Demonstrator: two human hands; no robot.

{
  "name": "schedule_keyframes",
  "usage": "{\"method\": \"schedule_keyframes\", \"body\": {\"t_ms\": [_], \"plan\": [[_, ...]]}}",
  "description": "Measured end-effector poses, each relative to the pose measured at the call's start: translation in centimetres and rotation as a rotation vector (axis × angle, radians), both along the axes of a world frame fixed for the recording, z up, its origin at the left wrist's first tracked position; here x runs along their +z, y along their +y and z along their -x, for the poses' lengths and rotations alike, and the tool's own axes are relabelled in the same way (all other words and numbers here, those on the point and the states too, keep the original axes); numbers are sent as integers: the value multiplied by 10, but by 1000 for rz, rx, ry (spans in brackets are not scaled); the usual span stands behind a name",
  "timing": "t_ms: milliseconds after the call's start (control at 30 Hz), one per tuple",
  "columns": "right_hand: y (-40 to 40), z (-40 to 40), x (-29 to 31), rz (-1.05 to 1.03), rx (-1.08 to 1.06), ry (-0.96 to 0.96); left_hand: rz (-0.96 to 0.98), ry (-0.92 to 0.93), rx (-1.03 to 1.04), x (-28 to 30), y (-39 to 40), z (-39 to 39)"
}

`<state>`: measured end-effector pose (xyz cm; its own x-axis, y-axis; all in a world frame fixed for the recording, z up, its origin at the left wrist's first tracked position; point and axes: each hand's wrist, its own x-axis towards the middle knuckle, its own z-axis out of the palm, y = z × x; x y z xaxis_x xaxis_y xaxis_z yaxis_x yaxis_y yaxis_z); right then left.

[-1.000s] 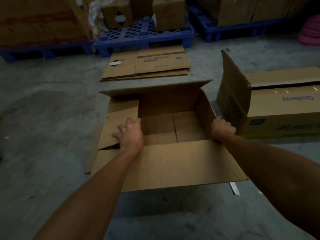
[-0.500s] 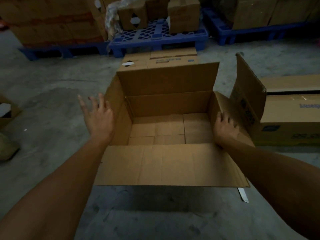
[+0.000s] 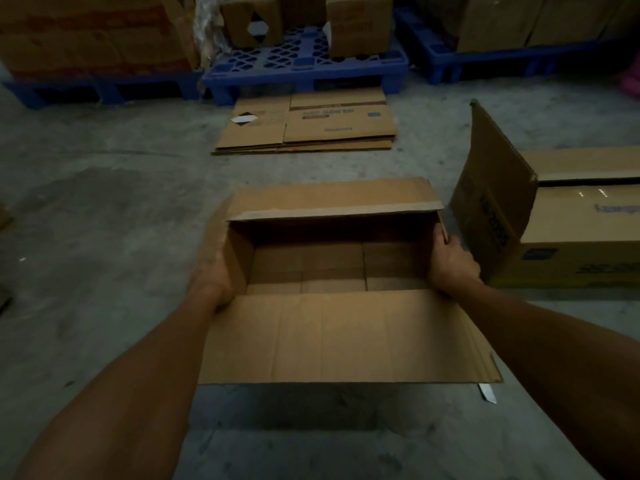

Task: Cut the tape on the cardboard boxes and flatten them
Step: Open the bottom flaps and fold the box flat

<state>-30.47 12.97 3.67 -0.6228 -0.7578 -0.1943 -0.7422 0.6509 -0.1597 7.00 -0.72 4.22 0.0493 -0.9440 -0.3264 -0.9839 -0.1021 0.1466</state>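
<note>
The open cardboard box [image 3: 332,258] stands on the concrete floor [image 3: 104,220], directly in front of the person. Its near flap [image 3: 339,337] is folded out toward the camera, and the far flap [image 3: 332,199] leans away. The bottom inside looks closed, but the light is poor there. The left hand [image 3: 211,275] presses flat against the outside of the left wall; its fingers are hidden behind the cardboard, so I cannot tell if this grip is closed. The right hand [image 3: 450,261] holds the right wall at its top edge, with the fingers curled over it. Just beside the box on the right is a second box [image 3: 571,237] with one flap standing up. Further away, a pile of flattened boxes [image 3: 308,126] lies on the floor before a blue pallet [image 3: 304,64]. A small strip of tape [image 3: 487,393] lies near the front flap corner.
</note>
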Motion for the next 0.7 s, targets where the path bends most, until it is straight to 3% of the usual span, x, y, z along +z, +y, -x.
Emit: {"method": "schedule_keyframes", "body": {"t_ms": [167,300,367,433,467,500,567,633,700], "plan": [[6,-9,2,-8,35,51,92,123,102,-7,1,-7],[9,-12,-2,0,62,81,110,-105,114,-20,18,-9],[10,-15,-3,-8,50,95,148,-278,-40,-23,27,-2],[6,-18,-3,12,72,218,191,-324,-318,-22,33,20],[2,-19,-3,33,99,289,173,-232,-446,-20,37,34],[-3,-21,-2,59,124,336,76,-25,-520,-14,45,50],[-14,-26,1,95,129,321,-267,378,-598,-2,65,84],[-23,-29,5,130,85,251,-457,386,-789,9,81,110],[-31,-25,8,176,79,217,-530,319,-877,11,82,126]]}}
